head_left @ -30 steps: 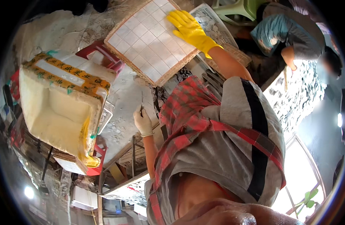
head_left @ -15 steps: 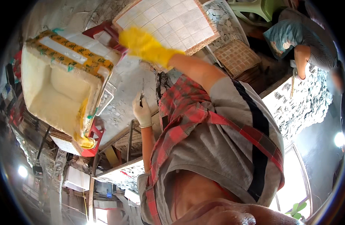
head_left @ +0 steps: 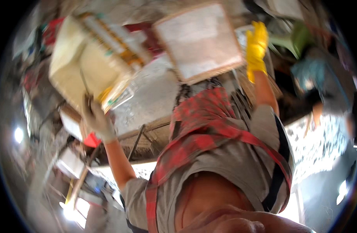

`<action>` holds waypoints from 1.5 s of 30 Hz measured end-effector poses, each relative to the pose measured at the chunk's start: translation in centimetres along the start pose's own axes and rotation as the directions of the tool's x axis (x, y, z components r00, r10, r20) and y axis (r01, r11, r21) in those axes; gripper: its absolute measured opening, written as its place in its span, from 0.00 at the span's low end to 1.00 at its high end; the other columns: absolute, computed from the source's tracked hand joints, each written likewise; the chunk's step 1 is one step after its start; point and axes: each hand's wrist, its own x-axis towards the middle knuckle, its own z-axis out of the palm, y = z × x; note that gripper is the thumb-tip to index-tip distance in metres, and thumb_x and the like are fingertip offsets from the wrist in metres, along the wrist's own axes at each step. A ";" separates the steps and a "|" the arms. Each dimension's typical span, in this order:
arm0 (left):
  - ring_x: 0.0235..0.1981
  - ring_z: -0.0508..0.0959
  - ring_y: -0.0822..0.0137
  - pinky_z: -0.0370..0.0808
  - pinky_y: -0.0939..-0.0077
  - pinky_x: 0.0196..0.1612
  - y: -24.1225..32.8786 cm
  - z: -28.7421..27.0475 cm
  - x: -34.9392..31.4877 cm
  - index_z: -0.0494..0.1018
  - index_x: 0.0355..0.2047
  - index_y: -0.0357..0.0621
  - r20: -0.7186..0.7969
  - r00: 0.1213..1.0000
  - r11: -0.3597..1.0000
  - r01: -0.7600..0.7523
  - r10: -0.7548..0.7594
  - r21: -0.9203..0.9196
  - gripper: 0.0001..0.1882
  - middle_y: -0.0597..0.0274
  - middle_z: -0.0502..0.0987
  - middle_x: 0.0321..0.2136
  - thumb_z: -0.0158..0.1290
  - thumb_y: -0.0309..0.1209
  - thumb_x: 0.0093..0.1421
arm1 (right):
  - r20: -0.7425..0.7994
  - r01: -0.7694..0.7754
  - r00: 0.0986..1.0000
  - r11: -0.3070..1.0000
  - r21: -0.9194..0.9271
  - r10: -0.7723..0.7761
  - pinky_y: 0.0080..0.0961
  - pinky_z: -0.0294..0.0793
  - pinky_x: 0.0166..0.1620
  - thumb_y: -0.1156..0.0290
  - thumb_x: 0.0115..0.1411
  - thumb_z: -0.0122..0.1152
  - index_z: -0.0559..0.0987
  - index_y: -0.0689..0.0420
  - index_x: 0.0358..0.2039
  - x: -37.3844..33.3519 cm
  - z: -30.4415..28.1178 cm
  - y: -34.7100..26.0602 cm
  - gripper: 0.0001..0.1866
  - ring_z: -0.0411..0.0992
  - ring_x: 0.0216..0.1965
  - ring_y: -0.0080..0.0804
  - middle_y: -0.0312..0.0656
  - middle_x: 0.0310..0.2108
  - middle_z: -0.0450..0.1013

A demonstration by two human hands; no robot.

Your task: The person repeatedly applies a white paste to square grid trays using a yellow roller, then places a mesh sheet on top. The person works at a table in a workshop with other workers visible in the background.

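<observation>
My left hand (head_left: 97, 118), in a whitish glove, is closed on a thin dark pointed tool (head_left: 83, 80), whose exact kind is blurred. The tool points up across the opening of a white foam box (head_left: 64, 58) with patterned yellow tape. My right hand (head_left: 257, 50), in a yellow rubber glove, has its fingers stretched out and holds nothing visible. It is raised beside the right edge of a square white panel (head_left: 200, 39) with a brown rim. Something yellow (head_left: 104, 94) lies at the box's near edge.
A grey work surface (head_left: 147, 97) lies between the box and my apron. Brown stacked boards (head_left: 246, 91) are right of the panel, with a green stool (head_left: 299, 39) beyond. Another person (head_left: 330, 73) works at the far right, by a heap of pale pieces (head_left: 322, 143).
The view has turned, shifting the panel and box rightward. My right hand has swung from the panel's left edge to its right side. My left hand, still with the tool, has moved left to the box.
</observation>
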 end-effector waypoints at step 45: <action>0.48 0.81 0.56 0.76 0.67 0.51 -19.8 -19.2 15.4 0.77 0.53 0.37 -0.125 0.974 0.979 -0.178 0.190 0.100 0.16 0.53 0.82 0.46 0.53 0.27 0.66 | 0.777 -0.445 0.573 0.697 0.562 -0.261 0.37 0.71 0.60 0.49 0.55 0.72 0.76 0.61 0.59 7.7 14.9 -62.8 0.38 0.73 0.59 0.46 0.53 0.57 0.75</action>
